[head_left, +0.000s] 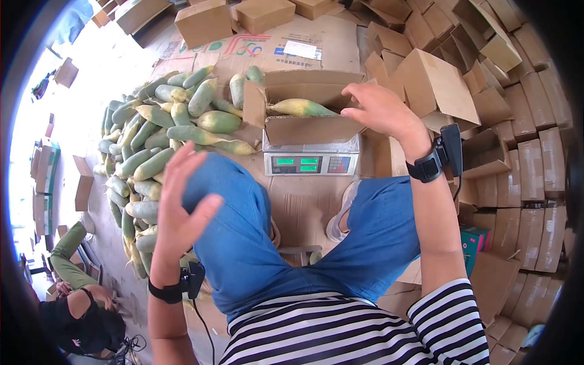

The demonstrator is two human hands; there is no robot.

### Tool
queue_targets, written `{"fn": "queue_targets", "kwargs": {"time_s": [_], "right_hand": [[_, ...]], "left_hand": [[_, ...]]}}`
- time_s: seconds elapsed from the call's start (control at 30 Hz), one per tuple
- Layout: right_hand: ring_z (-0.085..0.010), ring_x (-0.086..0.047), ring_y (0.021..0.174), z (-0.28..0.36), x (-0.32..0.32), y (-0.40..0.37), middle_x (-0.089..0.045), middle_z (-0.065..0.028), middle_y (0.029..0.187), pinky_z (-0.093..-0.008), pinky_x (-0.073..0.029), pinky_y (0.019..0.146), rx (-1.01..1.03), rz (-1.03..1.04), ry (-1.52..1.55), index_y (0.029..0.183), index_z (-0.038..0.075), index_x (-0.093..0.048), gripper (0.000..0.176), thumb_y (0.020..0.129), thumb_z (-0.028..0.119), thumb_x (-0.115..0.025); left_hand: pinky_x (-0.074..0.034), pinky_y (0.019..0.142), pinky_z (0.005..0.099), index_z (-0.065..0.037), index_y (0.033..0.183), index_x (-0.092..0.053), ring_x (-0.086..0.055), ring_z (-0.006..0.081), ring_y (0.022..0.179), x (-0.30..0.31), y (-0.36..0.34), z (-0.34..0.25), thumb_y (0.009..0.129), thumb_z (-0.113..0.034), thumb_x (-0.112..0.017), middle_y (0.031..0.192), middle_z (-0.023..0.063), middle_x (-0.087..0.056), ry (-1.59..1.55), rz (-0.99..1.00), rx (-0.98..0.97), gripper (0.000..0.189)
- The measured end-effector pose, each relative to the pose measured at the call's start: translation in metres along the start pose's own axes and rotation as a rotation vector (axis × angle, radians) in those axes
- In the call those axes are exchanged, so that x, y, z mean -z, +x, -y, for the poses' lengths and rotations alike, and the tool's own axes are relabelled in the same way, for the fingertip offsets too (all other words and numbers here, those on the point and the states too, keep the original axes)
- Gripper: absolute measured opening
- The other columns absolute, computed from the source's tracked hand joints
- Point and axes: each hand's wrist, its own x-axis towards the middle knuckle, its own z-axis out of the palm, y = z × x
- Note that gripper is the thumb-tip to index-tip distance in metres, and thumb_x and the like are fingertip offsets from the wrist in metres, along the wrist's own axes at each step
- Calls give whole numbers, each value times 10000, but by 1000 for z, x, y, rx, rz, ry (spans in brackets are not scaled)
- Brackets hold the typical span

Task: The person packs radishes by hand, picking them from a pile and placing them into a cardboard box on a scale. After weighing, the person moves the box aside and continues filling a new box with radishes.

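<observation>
A small open cardboard box (313, 132) rests on a digital scale (310, 163) with lit green displays. Inside the box lies a pale green and yellowish radish (301, 107). My right hand (384, 109) is at the box's right end, thumb and fingers apart over its edge. Nothing shows between those fingers. To the left, my left hand (182, 210) is raised by my left knee, thumb spread from the fingers, holding nothing. Beyond it spreads a large heap of green radishes (152, 161), partly hidden by that hand and knee.
Many cardboard boxes (526, 158) are stacked along the right. More open boxes (204, 24) stand at the back. A white paper (300, 49) lies on the flattened printed cardboard (255, 61). Another person (82, 310) is at the lower left.
</observation>
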Motion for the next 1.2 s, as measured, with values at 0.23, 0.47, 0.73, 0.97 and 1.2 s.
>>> {"fn": "queue_targets", "kwargs": {"time_s": [0.23, 0.47, 0.73, 0.97, 1.2], "right_hand": [[-352, -597, 967, -1, -11, -3, -641, -174, 1023, -432, -474, 823, -33, 126, -60, 1111, 25, -569, 367, 846, 266, -647], [-347, -578, 997, -7, -31, 3, -635, -175, 1025, -424, -462, 855, 18, 146, -63, 1088, 11, -572, 357, 845, 262, -645], [-335, -593, 966, -14, -43, 11, -622, -154, 969, -423, -473, 826, 31, 99, -87, 983, 19, -576, 282, 837, 244, -661], [-337, -561, 1022, -7, -36, 14, -610, -157, 1043, -408, -455, 868, -37, 208, -120, 1116, 22, -564, 348, 843, 221, -642], [-345, -573, 1015, -6, -37, 13, -615, -161, 1060, -421, -461, 858, -39, 195, -119, 1138, 35, -558, 360, 845, 224, -649]], "left_hand": [[-490, 777, 254, 24, 1250, -524, -630, 159, 905, 1, -45, 107, 922, -86, -565, 1110, 131, -622, -327, -94, 648, 349], [-529, 766, 350, 23, 1147, -564, -630, 259, 949, -52, -150, 194, 857, -69, -593, 1018, 175, -614, 78, 132, 554, 305], [-494, 869, 454, -24, 1052, -586, -512, 376, 1139, -68, -191, 221, 868, -162, -531, 1133, 206, -574, 464, 301, 553, 236], [-495, 862, 456, -36, 1056, -592, -572, 389, 1043, -82, -239, 288, 858, -171, -537, 1165, 223, -554, 491, 372, 570, 246], [-490, 863, 452, -51, 1078, -596, -573, 395, 1034, -90, -246, 282, 814, -240, -620, 1151, 220, -559, 431, 364, 719, 326]]}}
